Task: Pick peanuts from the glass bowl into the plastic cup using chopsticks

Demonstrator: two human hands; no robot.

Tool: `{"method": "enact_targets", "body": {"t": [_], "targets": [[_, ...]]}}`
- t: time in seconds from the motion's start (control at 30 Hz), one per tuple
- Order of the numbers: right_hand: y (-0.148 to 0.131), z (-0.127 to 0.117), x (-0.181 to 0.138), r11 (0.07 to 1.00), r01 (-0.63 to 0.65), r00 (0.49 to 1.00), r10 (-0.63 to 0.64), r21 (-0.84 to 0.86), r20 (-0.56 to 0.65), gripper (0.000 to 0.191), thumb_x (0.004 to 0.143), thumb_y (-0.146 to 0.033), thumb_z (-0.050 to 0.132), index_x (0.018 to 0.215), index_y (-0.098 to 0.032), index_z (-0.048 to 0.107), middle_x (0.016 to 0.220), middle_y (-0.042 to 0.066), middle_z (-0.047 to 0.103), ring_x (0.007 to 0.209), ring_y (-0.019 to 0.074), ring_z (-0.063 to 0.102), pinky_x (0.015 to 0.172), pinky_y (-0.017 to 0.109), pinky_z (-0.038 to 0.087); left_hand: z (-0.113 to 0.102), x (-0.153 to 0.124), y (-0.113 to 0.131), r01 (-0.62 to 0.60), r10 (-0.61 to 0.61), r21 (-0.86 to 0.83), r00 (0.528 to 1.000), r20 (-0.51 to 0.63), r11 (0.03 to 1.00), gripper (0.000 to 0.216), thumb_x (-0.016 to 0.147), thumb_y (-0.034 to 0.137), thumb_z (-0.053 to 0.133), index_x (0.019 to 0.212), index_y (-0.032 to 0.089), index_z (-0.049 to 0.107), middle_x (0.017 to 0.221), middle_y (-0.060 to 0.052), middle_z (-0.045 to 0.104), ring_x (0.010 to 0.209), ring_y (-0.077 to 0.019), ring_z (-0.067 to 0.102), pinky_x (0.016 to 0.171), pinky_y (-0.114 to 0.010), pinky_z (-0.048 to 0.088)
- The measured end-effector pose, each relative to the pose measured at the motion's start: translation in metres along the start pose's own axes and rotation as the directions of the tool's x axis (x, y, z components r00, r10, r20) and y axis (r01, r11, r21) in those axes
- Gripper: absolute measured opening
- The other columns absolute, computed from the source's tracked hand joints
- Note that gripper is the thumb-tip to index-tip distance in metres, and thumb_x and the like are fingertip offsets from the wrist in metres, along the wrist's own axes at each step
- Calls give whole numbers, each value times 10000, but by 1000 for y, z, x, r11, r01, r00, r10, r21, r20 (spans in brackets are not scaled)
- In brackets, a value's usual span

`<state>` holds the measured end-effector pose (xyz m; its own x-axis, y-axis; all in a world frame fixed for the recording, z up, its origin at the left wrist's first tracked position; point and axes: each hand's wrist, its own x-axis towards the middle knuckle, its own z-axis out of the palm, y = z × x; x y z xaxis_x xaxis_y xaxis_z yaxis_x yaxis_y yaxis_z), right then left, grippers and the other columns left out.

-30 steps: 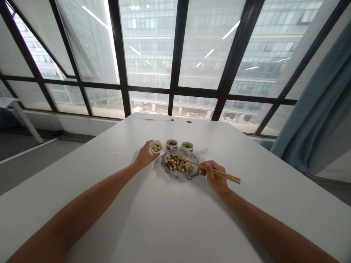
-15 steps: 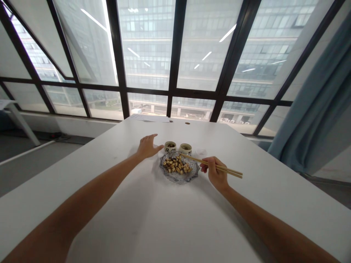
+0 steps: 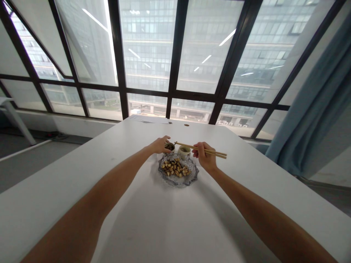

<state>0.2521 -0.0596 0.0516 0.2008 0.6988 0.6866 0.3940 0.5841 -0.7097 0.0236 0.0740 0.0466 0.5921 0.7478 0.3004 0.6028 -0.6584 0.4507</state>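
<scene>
My right hand (image 3: 205, 155) is closed round a pair of wooden chopsticks (image 3: 216, 152). Their tips lie above the gap between two small pale cups, with a tiny dark piece at the end that is too small to name. The left cup (image 3: 170, 151) holds something dark, and my left hand (image 3: 159, 145) has its thumb and fingers round its left side. To its right stands the other cup (image 3: 184, 152), whose inside looks pale. In front of both cups sits a scalloped glass dish (image 3: 179, 182) with a heap of mixed nuts or seeds (image 3: 175, 168).
The white table (image 3: 142, 219) stretches toward the windows. At its far end lie some papers (image 3: 148, 119) and a small brown disc (image 3: 186, 125). A blue curtain (image 3: 307, 117) hangs on the right, and another table (image 3: 16, 120) stands at far left.
My left hand has moved right and its fingers have come round the left cup. My right hand has lifted the chopsticks from the dish, up and left toward the cups.
</scene>
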Motion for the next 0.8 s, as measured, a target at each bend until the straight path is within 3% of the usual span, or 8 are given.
{"method": "enact_targets", "body": {"t": [0.27,0.43,0.53,0.7,0.8], "targets": [[7,23,11,998,-31,989,38,-50,142,483,861,-637,539,746,-184,660,604,32,666,488,137,599,454,240,472,5,-2,-8,-69,67,-24,996,-59,997,781,598,331,811,1283,195,462,1215,-110,680,1103,-274,640,961,-415,483],[-10,5,10,985,-142,990,141,101,23,564,804,-716,544,719,-168,644,533,24,631,399,116,540,370,221,414,0,-5,-5,-57,57,-15,998,-29,998,770,607,332,809,1283,192,466,1238,-118,671,1119,-271,633,966,-401,480],[-18,-12,5,974,-205,978,206,98,-1,606,800,-735,527,633,-161,628,444,17,582,313,96,464,307,210,340,-1,-3,0,-6,6,12,1000,6,1000,743,650,396,786,1288,184,470,1249,-133,664,1116,-274,637,953,-388,485],[-17,-29,-6,986,-164,982,167,-37,85,608,838,-715,497,641,-159,642,451,19,580,316,94,462,307,208,326,3,1,13,80,-84,94,996,35,992,679,739,479,701,1302,176,473,1255,-125,661,1129,-258,632,949,-342,482],[-15,-29,-11,982,-100,979,126,-159,158,580,878,-679,468,677,-166,651,494,24,605,356,107,500,339,216,362,3,-3,22,108,-118,177,992,45,978,591,835,536,559,1298,174,498,1229,-126,668,1139,-263,625,973,-361,466]]}}
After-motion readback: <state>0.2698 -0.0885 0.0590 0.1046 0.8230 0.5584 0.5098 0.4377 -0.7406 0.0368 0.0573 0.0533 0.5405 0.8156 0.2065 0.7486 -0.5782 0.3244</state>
